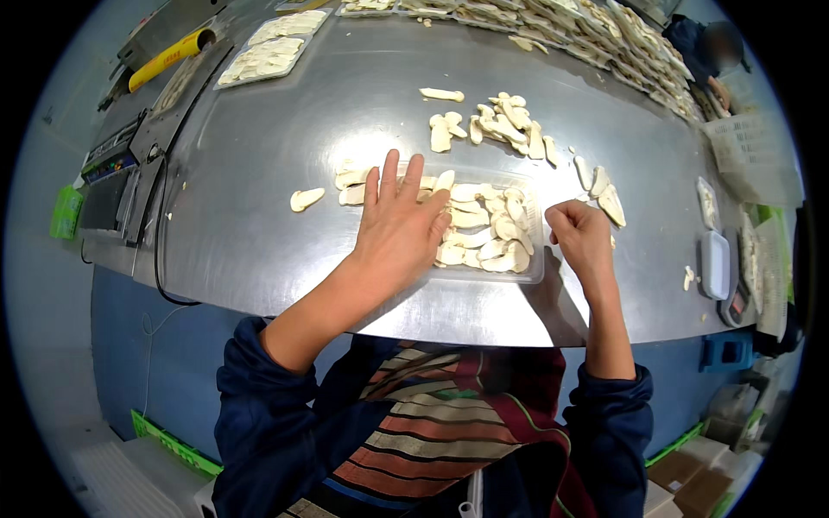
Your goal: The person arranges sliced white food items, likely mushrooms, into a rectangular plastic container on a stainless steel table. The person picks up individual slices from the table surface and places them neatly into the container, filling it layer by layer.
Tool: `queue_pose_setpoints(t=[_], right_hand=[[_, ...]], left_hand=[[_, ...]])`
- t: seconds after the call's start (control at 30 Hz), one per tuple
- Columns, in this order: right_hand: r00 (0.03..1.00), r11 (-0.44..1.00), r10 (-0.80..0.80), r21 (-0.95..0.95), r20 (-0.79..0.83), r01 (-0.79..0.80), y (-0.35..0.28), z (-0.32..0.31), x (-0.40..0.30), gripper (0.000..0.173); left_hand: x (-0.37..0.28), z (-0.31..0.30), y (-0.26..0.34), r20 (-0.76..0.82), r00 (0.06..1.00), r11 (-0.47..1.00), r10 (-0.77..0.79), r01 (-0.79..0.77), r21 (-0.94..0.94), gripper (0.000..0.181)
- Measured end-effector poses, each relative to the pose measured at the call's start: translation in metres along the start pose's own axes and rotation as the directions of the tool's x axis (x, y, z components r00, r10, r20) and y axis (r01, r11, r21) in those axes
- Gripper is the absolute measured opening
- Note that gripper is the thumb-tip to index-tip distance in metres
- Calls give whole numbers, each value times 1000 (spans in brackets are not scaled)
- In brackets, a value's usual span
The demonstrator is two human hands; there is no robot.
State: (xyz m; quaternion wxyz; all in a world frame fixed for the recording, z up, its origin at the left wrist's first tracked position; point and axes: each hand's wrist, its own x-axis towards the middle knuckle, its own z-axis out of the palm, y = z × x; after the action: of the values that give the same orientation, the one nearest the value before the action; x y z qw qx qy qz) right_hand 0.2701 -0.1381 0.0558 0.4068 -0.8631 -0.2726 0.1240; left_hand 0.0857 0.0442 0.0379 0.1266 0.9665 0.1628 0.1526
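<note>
A clear plastic tray (534, 259) lies before me on the steel table (272, 142), with pale mushroom slices (471, 217) laid in its right and middle parts. My left hand (401, 230) is palm down over the tray's left part, fingers spread, hiding the slices beneath it. Just right of the tray's rim, my right hand (581, 236) is curled with its fingers closed; nothing shows in it. Beyond that hand lie a few loose slices (610, 206). One single slice (307, 199) is on the table left of the tray.
A loose heap of slices (508, 126) lies behind the tray. Filled trays (272, 52) stand at the far left, and stacked filled trays (583, 39) line the back right. At right are a white empty tray (715, 265) and a scale (736, 304). A black cable (159, 246) hangs at left.
</note>
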Motion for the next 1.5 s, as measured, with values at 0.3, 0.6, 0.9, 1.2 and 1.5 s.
queue_pose_setpoints(t=[0.3, 0.6, 0.9, 1.2, 1.5], right_hand=[[999, 986, -44, -164, -25, 40, 6, 5, -12, 21], [999, 968, 34, -250, 22, -27, 9, 10, -17, 37], [998, 999, 47, -8, 38, -47, 34, 6, -35, 40], [999, 998, 35, 51, 26, -36, 38, 3, -35, 38], [989, 978, 138, 151, 44, -144, 48, -6, -40, 34]], left_hand=[[3, 3, 5, 37, 999, 995, 37, -40, 94, 39], [0, 14, 10, 193, 979, 997, 65, -71, 25, 63], [-11, 16, 32, 278, 955, 995, 99, -93, -35, 67], [-11, 26, 61, 229, 928, 954, 295, -272, -126, 59], [-21, -8, 15, -345, 937, 943, -58, -62, -328, 41]])
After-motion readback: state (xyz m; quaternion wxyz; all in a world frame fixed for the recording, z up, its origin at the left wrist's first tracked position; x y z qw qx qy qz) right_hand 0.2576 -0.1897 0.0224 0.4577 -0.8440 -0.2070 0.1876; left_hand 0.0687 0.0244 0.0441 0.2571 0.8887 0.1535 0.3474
